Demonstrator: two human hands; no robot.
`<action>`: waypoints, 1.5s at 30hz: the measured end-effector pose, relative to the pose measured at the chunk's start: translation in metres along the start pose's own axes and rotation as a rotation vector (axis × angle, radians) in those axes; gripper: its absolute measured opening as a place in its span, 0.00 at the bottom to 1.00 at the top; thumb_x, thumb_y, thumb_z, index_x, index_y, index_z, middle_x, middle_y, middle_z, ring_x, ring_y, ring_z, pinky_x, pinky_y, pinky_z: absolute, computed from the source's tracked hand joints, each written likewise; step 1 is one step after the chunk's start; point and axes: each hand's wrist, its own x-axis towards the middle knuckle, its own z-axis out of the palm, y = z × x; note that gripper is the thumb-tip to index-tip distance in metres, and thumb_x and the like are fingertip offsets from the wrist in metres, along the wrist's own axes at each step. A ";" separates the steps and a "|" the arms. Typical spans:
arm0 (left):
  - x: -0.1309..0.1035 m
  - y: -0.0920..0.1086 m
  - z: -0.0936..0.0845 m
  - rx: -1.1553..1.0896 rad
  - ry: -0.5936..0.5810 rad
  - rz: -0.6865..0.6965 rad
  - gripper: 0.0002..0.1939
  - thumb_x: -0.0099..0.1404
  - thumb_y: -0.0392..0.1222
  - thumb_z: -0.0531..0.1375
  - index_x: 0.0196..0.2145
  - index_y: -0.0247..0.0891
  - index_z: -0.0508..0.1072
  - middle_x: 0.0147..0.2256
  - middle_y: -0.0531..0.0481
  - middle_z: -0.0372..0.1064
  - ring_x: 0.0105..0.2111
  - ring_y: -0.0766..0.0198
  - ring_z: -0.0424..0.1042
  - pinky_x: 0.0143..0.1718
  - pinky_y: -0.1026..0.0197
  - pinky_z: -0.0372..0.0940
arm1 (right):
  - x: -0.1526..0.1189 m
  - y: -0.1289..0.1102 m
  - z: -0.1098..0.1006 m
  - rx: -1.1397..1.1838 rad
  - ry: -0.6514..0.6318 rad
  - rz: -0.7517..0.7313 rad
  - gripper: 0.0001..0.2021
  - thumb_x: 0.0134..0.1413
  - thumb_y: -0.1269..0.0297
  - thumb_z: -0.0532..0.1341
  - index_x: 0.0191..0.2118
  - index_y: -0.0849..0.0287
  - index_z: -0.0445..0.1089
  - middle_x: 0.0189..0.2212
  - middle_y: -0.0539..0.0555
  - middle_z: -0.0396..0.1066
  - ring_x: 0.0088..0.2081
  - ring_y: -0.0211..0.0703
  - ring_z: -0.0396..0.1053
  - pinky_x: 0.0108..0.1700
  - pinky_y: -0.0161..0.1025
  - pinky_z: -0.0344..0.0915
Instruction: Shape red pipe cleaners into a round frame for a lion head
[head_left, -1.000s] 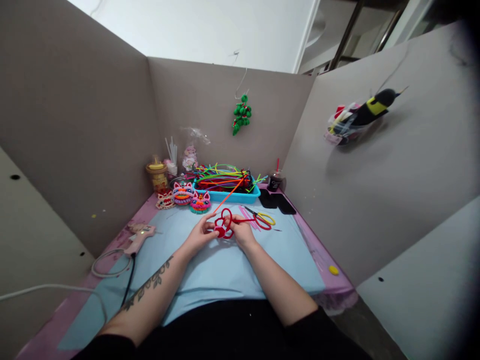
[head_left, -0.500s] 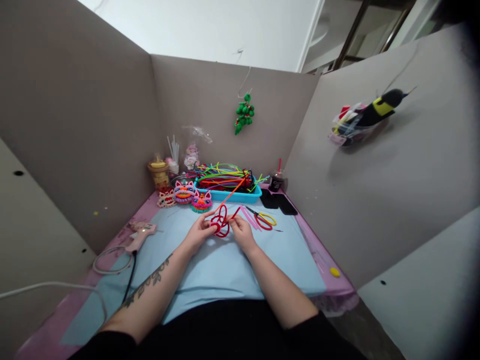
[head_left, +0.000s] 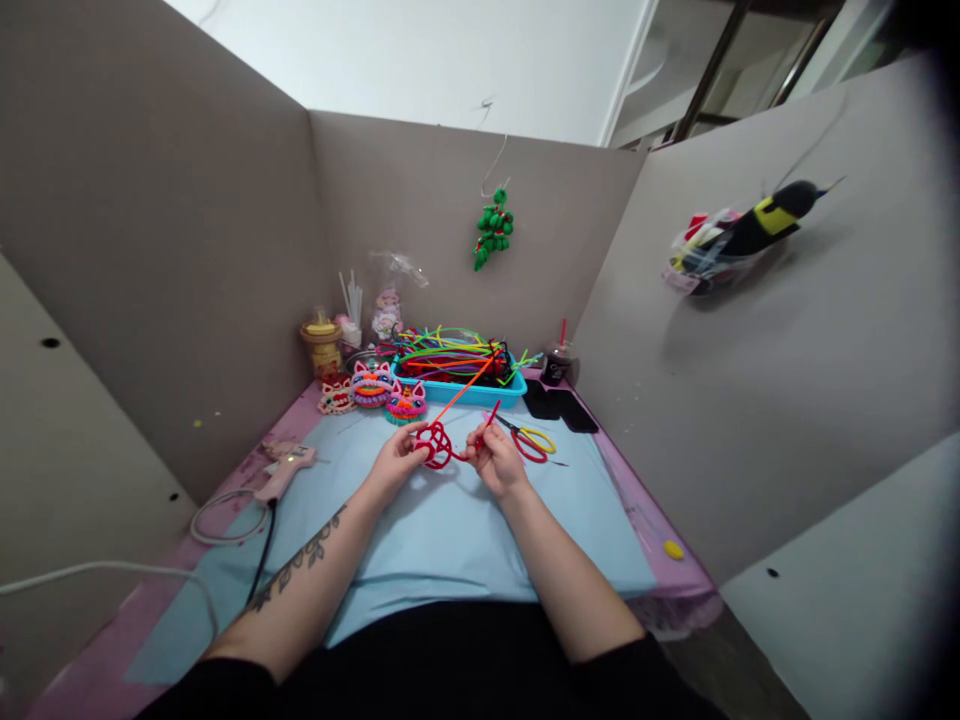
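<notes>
Red fuzzy wire, bent into a cluster of loops [head_left: 436, 445], hangs over the blue cloth between my hands. My left hand [head_left: 397, 460] pinches the left side of the cluster. A single strand runs right from the loops to my right hand [head_left: 495, 459], whose fingers are closed on it, with the tip sticking up above them. Scissors [head_left: 529, 441] with yellow and red handles lie just right of my right hand. Beyond the loops, an orange stem [head_left: 459, 392] slants down from the blue tray [head_left: 480, 397] of coloured stems.
Several fuzzy animal-head pieces [head_left: 406, 402] sit left of the tray. A pink glue gun [head_left: 285, 474] with its cable lies at the left. Black pads [head_left: 561, 407] and a dark drink cup [head_left: 556, 364] stand back right. Grey panels surround the table.
My right hand has moved slightly right and turned, drawing the red strand out from the loops. The loops look smaller and tighter. The view has shifted slightly.
</notes>
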 end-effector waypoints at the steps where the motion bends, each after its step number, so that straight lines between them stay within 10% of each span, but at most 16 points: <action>1: 0.000 0.000 0.000 0.016 0.011 0.011 0.29 0.49 0.43 0.66 0.49 0.33 0.66 0.28 0.51 0.69 0.27 0.66 0.68 0.33 0.63 0.61 | 0.001 -0.001 -0.001 -0.002 -0.018 0.031 0.12 0.47 0.55 0.62 0.29 0.57 0.61 0.24 0.47 0.68 0.18 0.31 0.61 0.26 0.35 0.66; 5: -0.001 0.001 -0.001 0.076 -0.016 0.044 0.27 0.51 0.43 0.64 0.48 0.33 0.67 0.30 0.49 0.70 0.29 0.64 0.68 0.34 0.62 0.62 | 0.000 0.003 -0.001 -0.185 -0.006 0.050 0.12 0.43 0.58 0.64 0.29 0.59 0.63 0.22 0.46 0.65 0.15 0.26 0.53 0.20 0.30 0.59; 19: -0.005 -0.002 0.003 0.208 -0.182 0.004 0.22 0.52 0.45 0.63 0.44 0.33 0.70 0.36 0.45 0.72 0.32 0.62 0.70 0.34 0.61 0.63 | -0.006 0.013 0.012 -0.852 -0.012 -0.276 0.13 0.48 0.64 0.59 0.41 0.58 0.73 0.37 0.54 0.73 0.35 0.41 0.69 0.39 0.38 0.65; 27: -0.010 0.004 0.009 0.407 -0.165 0.118 0.20 0.53 0.44 0.62 0.43 0.34 0.72 0.36 0.44 0.73 0.34 0.60 0.70 0.37 0.59 0.63 | -0.007 0.010 0.013 -0.764 -0.031 -0.091 0.12 0.47 0.61 0.60 0.36 0.61 0.75 0.23 0.50 0.69 0.22 0.34 0.62 0.25 0.33 0.59; 35: 0.003 -0.002 -0.006 0.056 0.099 0.002 0.25 0.48 0.48 0.65 0.42 0.32 0.71 0.36 0.43 0.73 0.33 0.58 0.71 0.37 0.58 0.64 | 0.000 0.003 0.001 -0.353 0.056 -0.164 0.20 0.50 0.46 0.55 0.37 0.59 0.70 0.24 0.49 0.66 0.16 0.31 0.58 0.18 0.32 0.56; 42: 0.002 -0.002 -0.009 0.374 0.421 0.190 0.20 0.53 0.47 0.61 0.42 0.35 0.72 0.38 0.45 0.72 0.36 0.59 0.69 0.41 0.58 0.62 | -0.012 -0.003 -0.004 -0.866 0.520 -0.849 0.23 0.50 0.59 0.60 0.52 0.58 0.58 0.46 0.61 0.62 0.50 0.49 0.61 0.51 0.48 0.59; 45: -0.001 -0.002 -0.005 0.381 0.364 0.212 0.19 0.54 0.47 0.61 0.42 0.35 0.72 0.37 0.45 0.72 0.36 0.59 0.69 0.41 0.57 0.62 | -0.016 0.008 0.006 -1.126 0.204 -0.921 0.16 0.52 0.66 0.57 0.48 0.56 0.62 0.44 0.59 0.65 0.49 0.48 0.61 0.53 0.49 0.56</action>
